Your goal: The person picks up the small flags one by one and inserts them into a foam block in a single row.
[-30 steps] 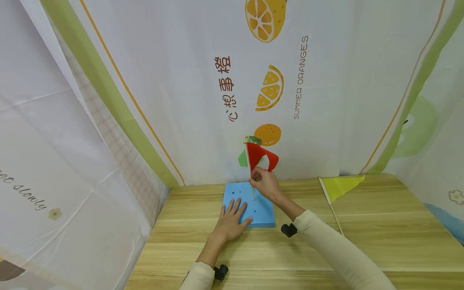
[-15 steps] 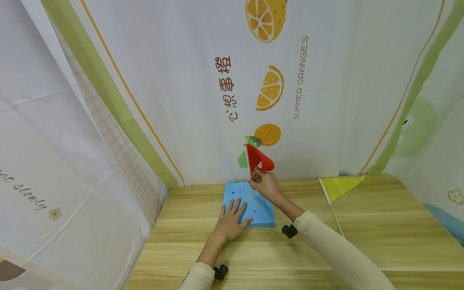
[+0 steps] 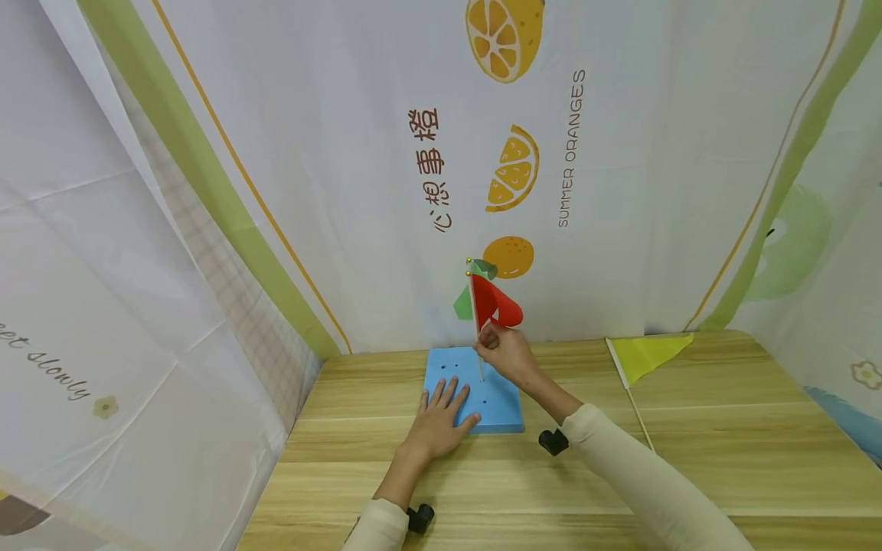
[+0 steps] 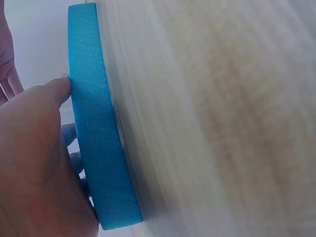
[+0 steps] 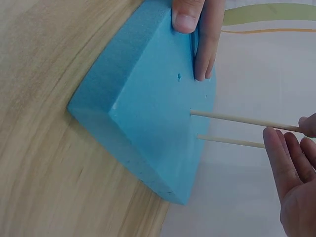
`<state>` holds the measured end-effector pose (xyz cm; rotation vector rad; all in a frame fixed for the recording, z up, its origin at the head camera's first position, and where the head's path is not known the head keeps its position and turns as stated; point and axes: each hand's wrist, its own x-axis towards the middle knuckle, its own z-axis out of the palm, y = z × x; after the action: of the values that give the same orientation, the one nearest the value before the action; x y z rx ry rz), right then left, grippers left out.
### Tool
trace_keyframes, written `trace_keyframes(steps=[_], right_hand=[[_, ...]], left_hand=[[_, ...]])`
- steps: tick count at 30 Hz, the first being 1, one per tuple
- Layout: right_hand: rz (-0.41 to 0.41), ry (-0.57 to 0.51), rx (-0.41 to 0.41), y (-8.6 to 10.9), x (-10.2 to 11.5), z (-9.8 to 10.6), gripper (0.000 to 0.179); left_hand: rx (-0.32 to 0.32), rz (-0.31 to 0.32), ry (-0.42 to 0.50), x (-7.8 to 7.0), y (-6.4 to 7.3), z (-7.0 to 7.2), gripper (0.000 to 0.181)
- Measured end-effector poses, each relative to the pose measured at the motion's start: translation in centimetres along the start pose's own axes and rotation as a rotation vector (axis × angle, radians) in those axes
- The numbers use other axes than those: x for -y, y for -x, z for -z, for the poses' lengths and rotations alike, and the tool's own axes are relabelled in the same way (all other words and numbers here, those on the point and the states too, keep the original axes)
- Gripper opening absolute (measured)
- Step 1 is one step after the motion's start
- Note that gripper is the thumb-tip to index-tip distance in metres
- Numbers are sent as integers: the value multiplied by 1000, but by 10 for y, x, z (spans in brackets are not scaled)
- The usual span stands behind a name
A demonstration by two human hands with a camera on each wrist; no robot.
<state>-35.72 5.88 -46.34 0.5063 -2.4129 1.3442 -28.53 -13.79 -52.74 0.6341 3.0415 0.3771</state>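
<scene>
The blue rectangular foam block (image 3: 501,413) lies on the wood-grain table (image 3: 758,428); in it stand the green stick-mounted flag (image 3: 463,304) and, before that, the red stick-mounted flag (image 3: 485,298); right of the block lies the yellow triangular flag (image 3: 642,358).

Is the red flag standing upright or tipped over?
Upright: the red flag has its stick rising from the blue block, pinched by the right hand.

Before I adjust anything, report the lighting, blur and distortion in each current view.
Head view: soft, even light, the brown lettering legible; left wrist view: the wood-grain tabletop washed out and blurred, the flat blue foam block clearer but its side looks bowed; right wrist view: dimmer, yet the nearer thin pale wooden stick is distinct.
</scene>
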Motion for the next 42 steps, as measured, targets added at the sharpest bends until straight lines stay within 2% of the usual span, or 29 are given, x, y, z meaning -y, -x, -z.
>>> trace_keyframes(steps=[9,22,42], right_hand=[[-29,5,22,6,-3,8,11],[-77,-75,59,22,-17,28,12],[-59,-202,19,45,-37,72,4]], left_hand=[[-11,-11,8,-2,1,2,70],[3,7,-13,-1,-1,0,71],[-26,-24,7,0,1,0,71]])
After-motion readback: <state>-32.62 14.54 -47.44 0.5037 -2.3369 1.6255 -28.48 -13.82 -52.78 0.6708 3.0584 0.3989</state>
